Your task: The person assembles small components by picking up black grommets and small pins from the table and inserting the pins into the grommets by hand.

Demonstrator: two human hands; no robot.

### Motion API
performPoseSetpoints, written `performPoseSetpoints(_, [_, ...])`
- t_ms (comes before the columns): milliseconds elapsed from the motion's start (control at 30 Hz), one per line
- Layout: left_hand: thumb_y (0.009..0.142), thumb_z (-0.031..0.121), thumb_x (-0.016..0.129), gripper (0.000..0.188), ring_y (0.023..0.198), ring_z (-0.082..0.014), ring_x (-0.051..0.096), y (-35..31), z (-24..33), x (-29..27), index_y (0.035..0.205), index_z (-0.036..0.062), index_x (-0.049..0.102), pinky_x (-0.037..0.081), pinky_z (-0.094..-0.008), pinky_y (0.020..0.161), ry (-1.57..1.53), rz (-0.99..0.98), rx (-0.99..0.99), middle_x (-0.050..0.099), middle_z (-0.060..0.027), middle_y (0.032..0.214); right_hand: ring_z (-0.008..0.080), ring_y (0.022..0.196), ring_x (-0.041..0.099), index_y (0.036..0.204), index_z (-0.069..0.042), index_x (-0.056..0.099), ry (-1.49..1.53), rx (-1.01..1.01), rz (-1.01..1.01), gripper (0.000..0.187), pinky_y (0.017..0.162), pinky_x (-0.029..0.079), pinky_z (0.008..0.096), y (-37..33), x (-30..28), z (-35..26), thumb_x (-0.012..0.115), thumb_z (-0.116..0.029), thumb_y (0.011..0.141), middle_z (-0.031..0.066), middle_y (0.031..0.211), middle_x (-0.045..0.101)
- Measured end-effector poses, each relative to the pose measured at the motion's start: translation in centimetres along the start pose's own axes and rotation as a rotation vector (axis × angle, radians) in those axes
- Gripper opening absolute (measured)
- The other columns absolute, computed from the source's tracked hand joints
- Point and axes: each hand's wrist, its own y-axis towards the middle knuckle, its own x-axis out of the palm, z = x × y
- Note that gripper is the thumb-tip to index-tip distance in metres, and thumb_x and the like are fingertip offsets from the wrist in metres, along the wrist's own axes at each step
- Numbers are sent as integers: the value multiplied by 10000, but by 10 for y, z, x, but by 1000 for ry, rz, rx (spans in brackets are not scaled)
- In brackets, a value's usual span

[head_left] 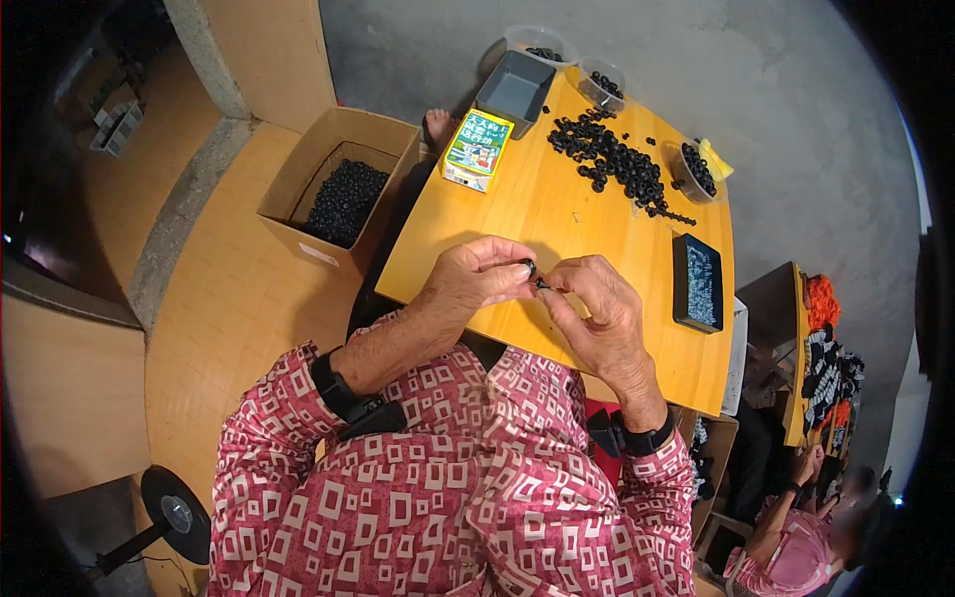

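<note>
Over the near edge of the yellow table (pixel 468 214), my two hands meet fingertip to fingertip. Between the thumb and fingers of my left hand (pixel 476 277) is a small round black part (pixel 528 267). My right hand (pixel 600 310) pinches a tiny dark piece (pixel 541 284) right beside it; its exact kind is too small to make out. Farther back lies a loose pile of black ring-like parts (pixel 622 164). To the right of my right hand, a black tray (pixel 682 289) holds many small clear or bluish pieces.
A green and yellow box (pixel 476 149) and a grey bin (pixel 515 90) stand at the table's far left. Clear tubs (pixel 603 84) of black parts line the back. A cardboard box (pixel 333 129) of black parts sits left. Another person (pixel 796 547) works at lower right.
</note>
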Motion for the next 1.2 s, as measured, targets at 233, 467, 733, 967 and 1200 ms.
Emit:
performPoseSetpoints(233, [898,63,660,238,950,-125,612,-1,-3,-3,1117,-17,608,524,-258,879,95,-11,52,627,-68,1039,298,789,601,863,-21,611,-86,-5,-12,187,704,504,369,0,8,-2,748,9,739,100,837,603])
performPoseSetpoints(467, [873,6,664,262,964,-116,609,2,-5,-5,1128,-17,609,513,-245,898,57,3,60,630,-67,1054,293,803,603,906,-25,636,-35,7,14,204,711,502,375,-1,9,-5,753,2,740,99,849,608])
performPoseSetpoints(733, [870,-6,662,254,998,-133,615,2,-5,-4,1118,-4,608,509,-251,922,-25,-21,19,629,-70,1068,290,775,602,936,-15,663,-73,45,57,231,696,495,371,-6,7,-4,761,2,727,106,825,609])
performPoseSetpoints(967, [873,-9,657,256,1013,-137,614,3,-7,-8,1124,6,610,510,-262,930,-35,-34,31,630,-71,1085,285,766,604,932,-13,671,-128,-2,98,230,683,498,364,-5,10,-9,765,1,723,103,828,615])
performPoseSetpoints(1200, [905,29,639,249,1030,-170,627,-2,0,-2,1148,-9,604,511,-303,968,-80,-98,-16,625,-83,1090,277,805,623,948,-11,678,24,111,71,214,708,509,355,-10,-1,-9,744,14,746,113,870,646])
